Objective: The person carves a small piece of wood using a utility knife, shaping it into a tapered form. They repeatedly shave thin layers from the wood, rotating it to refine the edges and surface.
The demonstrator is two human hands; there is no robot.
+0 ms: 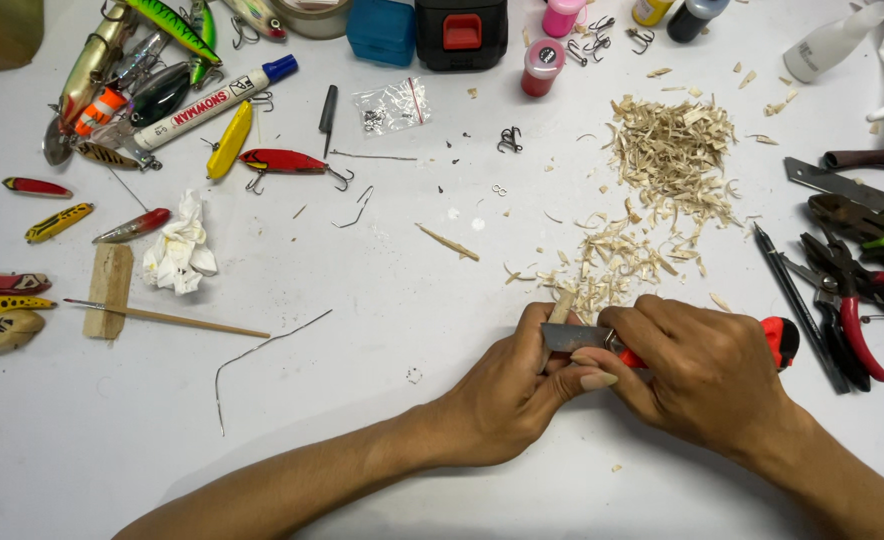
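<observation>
both grips closed: left hand (pixel 507 385) pinches a small wood piece (pixel 560 306), right hand (pixel 702 370) clamps an orange-handled knife (pixel 602 342). risk: blade sits against left thumb; a slip would likely cut it.

Head cam, steep down, close over table (pixel 382 470)

Bare white table (pixel 382 330) left of hands, shavings (pixel 652 190) ahead, pliers (pixel 852 290) crowding right

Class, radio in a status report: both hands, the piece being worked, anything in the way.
Left hand gripping small wood piece. Right hand holding red-handled knife, blade on wood. Shavings pile beyond, pliers right; nothing blocking.
</observation>
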